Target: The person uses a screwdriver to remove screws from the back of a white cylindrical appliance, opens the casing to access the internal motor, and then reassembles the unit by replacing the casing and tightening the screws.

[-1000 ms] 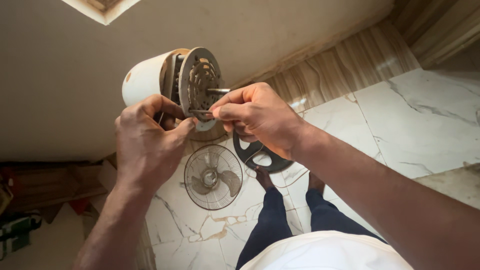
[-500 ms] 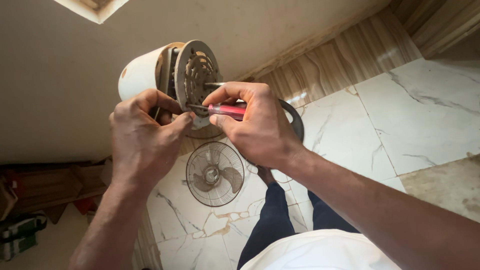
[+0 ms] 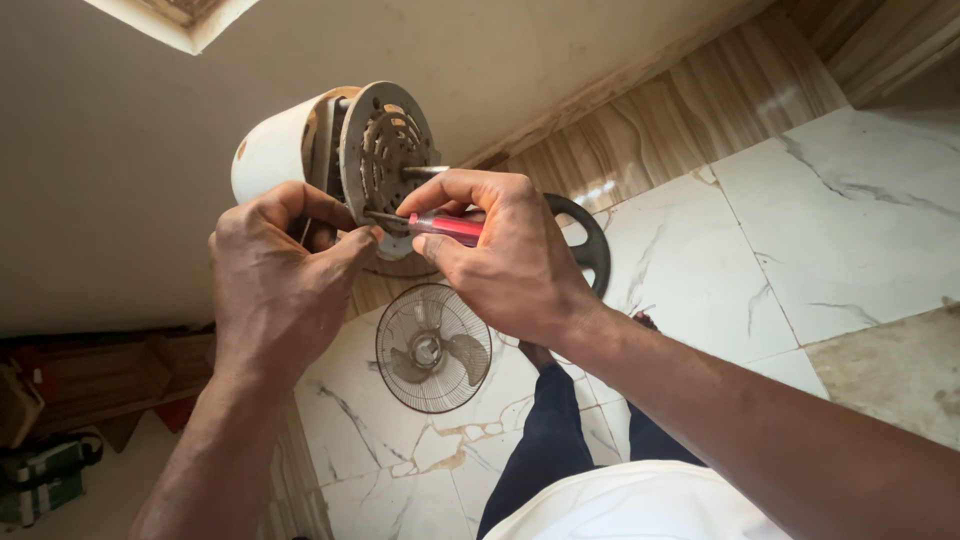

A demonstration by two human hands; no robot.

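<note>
Red-handled screwdriver (image 3: pixel 447 227) pinched between thumb and fingers of the right hand (image 3: pixel 505 262), its thin metal shaft pointing left at the lower face of a fan motor (image 3: pixel 345 155) held up at chest height. The left hand (image 3: pixel 275 290) is closed around the underside of the motor, thumb and forefinger pressed together right at the screwdriver's tip, against the rim of the motor's round, slotted metal front plate (image 3: pixel 390 150). A short steel shaft (image 3: pixel 425 171) sticks out from the centre of that plate, just above the right hand's knuckles. The motor's cream-coloured rear housing (image 3: pixel 275 150) shows spots of rust and faces the pale wall (image 3: pixel 120 180) behind.

Below the hands, well apart from them, a round wire fan guard with its blades (image 3: pixel 433 348) lies flat on the white marble-patterned floor (image 3: pixel 830 220). A dark ring-shaped part (image 3: pixel 590 240) rests on the floor beside it, partly hidden by the right hand. The person's legs in dark blue trousers (image 3: pixel 545 440) run down toward the floor, with a foot showing just under the right wrist. A wood-grain skirting strip (image 3: pixel 680 110) lines the base of the wall.
</note>
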